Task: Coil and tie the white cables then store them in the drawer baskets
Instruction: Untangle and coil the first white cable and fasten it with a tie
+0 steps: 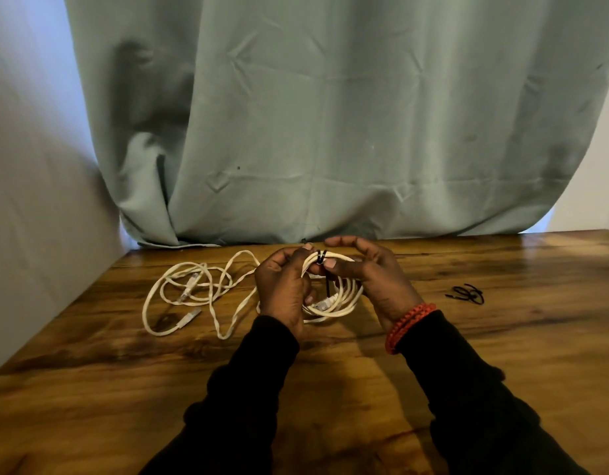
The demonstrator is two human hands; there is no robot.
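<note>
A coiled white cable (344, 299) is held upright just above the wooden table (502, 337) at its far middle. My left hand (284, 289) grips the coil's left side. My right hand (371, 272) pinches the top of the coil, thumb pressed beside a black tie (321, 258) wrapped twice round the strands; the tie's loose end hangs down behind the coil. A second white cable (193, 293) lies loose and uncoiled on the table to the left, with its plugs showing.
A small pile of spare black ties (467, 293) lies on the table to the right. A green curtain (330, 114) hangs behind the table's far edge. A pale wall (32, 200) closes the left side. No drawer or basket is in view.
</note>
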